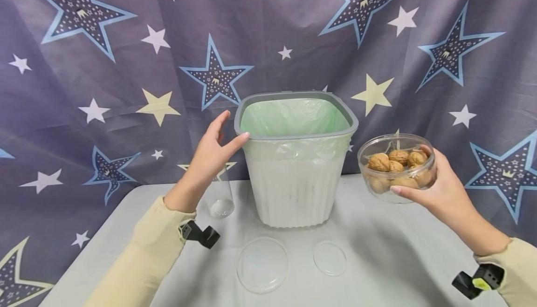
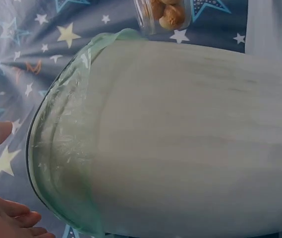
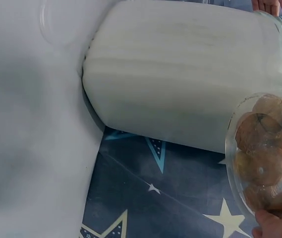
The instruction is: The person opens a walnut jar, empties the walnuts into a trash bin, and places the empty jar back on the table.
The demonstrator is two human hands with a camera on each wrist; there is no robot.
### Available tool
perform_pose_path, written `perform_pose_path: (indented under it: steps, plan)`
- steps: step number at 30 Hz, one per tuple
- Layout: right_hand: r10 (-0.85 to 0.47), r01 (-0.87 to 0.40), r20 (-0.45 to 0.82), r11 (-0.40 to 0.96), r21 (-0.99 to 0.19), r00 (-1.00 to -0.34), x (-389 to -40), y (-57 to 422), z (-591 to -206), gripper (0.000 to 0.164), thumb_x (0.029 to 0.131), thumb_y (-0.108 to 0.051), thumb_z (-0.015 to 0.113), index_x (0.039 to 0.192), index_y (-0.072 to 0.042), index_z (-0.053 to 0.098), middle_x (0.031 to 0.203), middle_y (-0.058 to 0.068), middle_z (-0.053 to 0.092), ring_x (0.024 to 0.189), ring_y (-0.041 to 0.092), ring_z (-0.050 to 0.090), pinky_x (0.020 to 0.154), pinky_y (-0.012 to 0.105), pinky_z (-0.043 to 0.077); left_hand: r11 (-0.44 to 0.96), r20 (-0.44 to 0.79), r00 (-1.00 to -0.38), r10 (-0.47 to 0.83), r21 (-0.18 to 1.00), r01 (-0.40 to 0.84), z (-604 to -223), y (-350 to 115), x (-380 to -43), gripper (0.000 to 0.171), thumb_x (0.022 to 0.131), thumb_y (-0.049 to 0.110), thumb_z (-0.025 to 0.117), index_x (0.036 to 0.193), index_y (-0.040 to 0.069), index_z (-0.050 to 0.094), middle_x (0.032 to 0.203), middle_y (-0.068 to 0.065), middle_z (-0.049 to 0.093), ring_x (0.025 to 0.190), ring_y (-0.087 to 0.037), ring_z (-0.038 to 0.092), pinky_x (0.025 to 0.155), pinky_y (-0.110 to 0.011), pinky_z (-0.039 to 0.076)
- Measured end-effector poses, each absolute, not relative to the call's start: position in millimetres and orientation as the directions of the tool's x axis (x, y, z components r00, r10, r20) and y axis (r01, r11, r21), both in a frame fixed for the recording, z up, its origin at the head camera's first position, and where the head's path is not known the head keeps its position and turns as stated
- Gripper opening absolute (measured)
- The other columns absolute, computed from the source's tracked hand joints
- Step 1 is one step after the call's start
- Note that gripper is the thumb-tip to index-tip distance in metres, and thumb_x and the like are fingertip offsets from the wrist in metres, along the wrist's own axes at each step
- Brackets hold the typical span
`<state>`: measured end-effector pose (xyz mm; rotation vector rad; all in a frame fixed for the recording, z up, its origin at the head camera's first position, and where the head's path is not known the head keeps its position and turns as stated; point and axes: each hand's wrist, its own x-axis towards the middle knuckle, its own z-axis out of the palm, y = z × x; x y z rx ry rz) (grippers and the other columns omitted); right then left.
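My right hand (image 1: 446, 190) holds a clear round plastic container (image 1: 392, 198) in the air, to the right of the bin. Several walnuts (image 1: 379, 162) lie inside it; they also show through its wall in the right wrist view. A white waste bin (image 1: 293, 186) with a grey rim (image 1: 295, 137) stands upright in the middle, lined with a thin green plastic bag (image 1: 293, 116). At the bin's left side is my left hand (image 1: 207, 153), fingers extended and nothing gripped, its thumb tip right at the rim in the head view.
Behind my left forearm stands a clear cylindrical jar (image 1: 221, 208). Two clear round lids, one larger (image 1: 263, 265) and one smaller (image 1: 330, 258), lie flat on the pale table (image 1: 302, 293) before the bin. A star-patterned curtain (image 1: 268, 27) hangs close behind.
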<state>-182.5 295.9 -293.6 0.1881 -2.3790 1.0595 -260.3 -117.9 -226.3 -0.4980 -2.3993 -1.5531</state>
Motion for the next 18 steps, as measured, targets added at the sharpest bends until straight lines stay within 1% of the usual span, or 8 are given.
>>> perform_pose_path:
  steps: [1, 3, 4, 7, 10, 12, 14, 18]
  plan:
    - [0.087, -0.319, 0.51, 0.688, -0.652, -0.856, -183, 296, -291, 0.104, 0.069, -0.014, 0.083, 0.148, -0.003, 0.017, 0.14, 0.028, 0.034, 0.12, 0.032, 0.038, 0.101, 0.021, 0.025, 0.386, 0.368, -0.917, 0.152, 0.832, 0.398, -225, -116, -262, 0.08, 0.089, 0.04, 0.063, 0.151, 0.017, 0.018, 0.156, 0.001, 0.016, 0.143, -0.018, 0.013, 0.115, -0.036, 0.017]
    - [0.096, -0.301, 0.499, 0.695, -0.653, -0.861, -184, 297, -287, 0.105, 0.07, -0.016, 0.083, 0.149, -0.003, 0.016, 0.142, 0.028, 0.032, 0.122, 0.035, 0.036, 0.105, 0.036, 0.024, 0.398, 0.358, -0.922, 0.151, 0.831, 0.388, -222, -113, -264, 0.081, 0.088, 0.041, 0.062, 0.151, 0.017, 0.018, 0.157, -0.001, 0.015, 0.143, -0.022, 0.013, 0.115, -0.039, 0.019]
    - [0.1, -0.289, 0.489, 0.698, -0.655, -0.866, -185, 298, -285, 0.105, 0.07, -0.017, 0.083, 0.149, -0.003, 0.014, 0.144, 0.028, 0.03, 0.121, 0.043, 0.033, 0.105, 0.045, 0.023, 0.404, 0.351, -0.924, 0.151, 0.831, 0.382, -221, -111, -266, 0.081, 0.088, 0.041, 0.062, 0.151, 0.017, 0.018, 0.157, -0.001, 0.015, 0.143, -0.024, 0.013, 0.114, -0.04, 0.019]
    - [0.109, -0.265, 0.471, 0.706, -0.657, -0.875, -188, 301, -278, 0.106, 0.072, -0.019, 0.082, 0.15, -0.003, 0.013, 0.145, 0.029, 0.027, 0.122, 0.045, 0.032, 0.101, 0.053, 0.024, 0.404, 0.35, -0.924, 0.154, 0.831, 0.382, -217, -105, -271, 0.08, 0.088, 0.04, 0.062, 0.151, 0.016, 0.019, 0.157, -0.004, 0.016, 0.143, -0.025, 0.014, 0.114, -0.041, 0.02]
    - [0.117, -0.257, 0.469, 0.709, -0.657, -0.875, -191, 302, -271, 0.105, 0.072, -0.02, 0.082, 0.15, -0.004, 0.012, 0.144, 0.03, 0.028, 0.121, 0.043, 0.033, 0.101, 0.035, 0.028, 0.396, 0.356, -0.92, 0.161, 0.831, 0.391, -214, -101, -275, 0.079, 0.089, 0.038, 0.062, 0.151, 0.013, 0.02, 0.156, -0.006, 0.019, 0.142, -0.023, 0.016, 0.114, -0.038, 0.02]
    - [0.122, -0.261, 0.477, 0.707, -0.657, -0.87, -193, 303, -266, 0.104, 0.073, -0.02, 0.082, 0.15, -0.005, 0.013, 0.142, 0.028, 0.03, 0.12, 0.038, 0.034, 0.095, 0.019, 0.028, 0.386, 0.368, -0.913, 0.175, 0.827, 0.408, -213, -99, -279, 0.079, 0.089, 0.037, 0.062, 0.151, 0.012, 0.021, 0.154, -0.007, 0.023, 0.141, -0.022, 0.02, 0.114, -0.037, 0.021]
    - [0.125, -0.273, 0.493, 0.705, -0.655, -0.861, -197, 304, -261, 0.104, 0.073, -0.02, 0.082, 0.15, -0.006, 0.014, 0.142, 0.026, 0.031, 0.119, 0.032, 0.035, 0.087, 0.008, 0.025, 0.383, 0.38, -0.905, 0.189, 0.821, 0.424, -212, -98, -282, 0.078, 0.089, 0.038, 0.062, 0.15, 0.011, 0.022, 0.153, -0.008, 0.027, 0.14, -0.021, 0.024, 0.113, -0.038, 0.022]
    - [0.121, -0.303, 0.523, 0.696, -0.651, -0.844, -204, 306, -251, 0.102, 0.072, -0.018, 0.082, 0.15, -0.009, 0.017, 0.139, 0.02, 0.034, 0.114, 0.014, 0.038, 0.082, 0.003, 0.026, 0.373, 0.41, -0.888, 0.211, 0.805, 0.46, -213, -97, -289, 0.072, 0.089, 0.036, 0.062, 0.149, 0.012, 0.028, 0.149, -0.009, 0.035, 0.136, -0.024, 0.032, 0.111, -0.038, 0.026]
